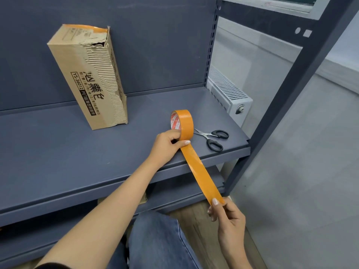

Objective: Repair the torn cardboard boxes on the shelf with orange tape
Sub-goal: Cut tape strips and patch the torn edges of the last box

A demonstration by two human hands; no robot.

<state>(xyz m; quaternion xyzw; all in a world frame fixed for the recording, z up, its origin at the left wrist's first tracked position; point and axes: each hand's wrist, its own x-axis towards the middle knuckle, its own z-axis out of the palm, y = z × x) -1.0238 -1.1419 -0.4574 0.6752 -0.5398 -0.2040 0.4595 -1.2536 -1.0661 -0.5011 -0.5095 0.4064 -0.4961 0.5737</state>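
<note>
The shelf (pixel 97 152) is carrying everything. The torn box (pixel 87 76) is standing tilted toward its back left, leaning on the back panel, its top corner ripped open and orange tape already lying along the top edge. The left hand (pixel 167 142) is gripping the tape roll (pixel 182 123) upright near the front right edge. A strip (pixel 202 171) is stretching from the roll past the front edge to the right hand (pixel 225 210), which is pinching its end. Scissors (pixel 213 137) are lying at the front right corner, just beside the roll.

Black-handled scissors (pixel 212 138) on the shelf; white radiator (pixel 229 94) behind.
</note>
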